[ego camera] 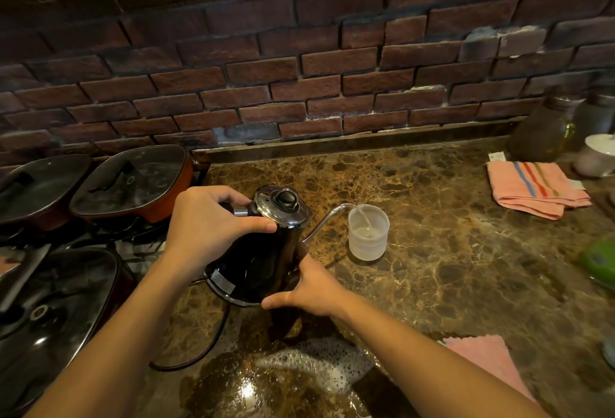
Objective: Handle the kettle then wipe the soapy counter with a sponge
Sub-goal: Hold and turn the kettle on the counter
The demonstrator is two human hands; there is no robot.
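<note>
Both hands grip the tilted kettle (263, 251), left hand (209, 221) topside, right hand (309, 288) at its base.

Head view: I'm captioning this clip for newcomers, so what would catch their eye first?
The tilted black kettle at centre, left hand on its handle, right hand under its base, pouring water into a translucent cup. Then the soapy foam on the counter nearest the camera.
</note>
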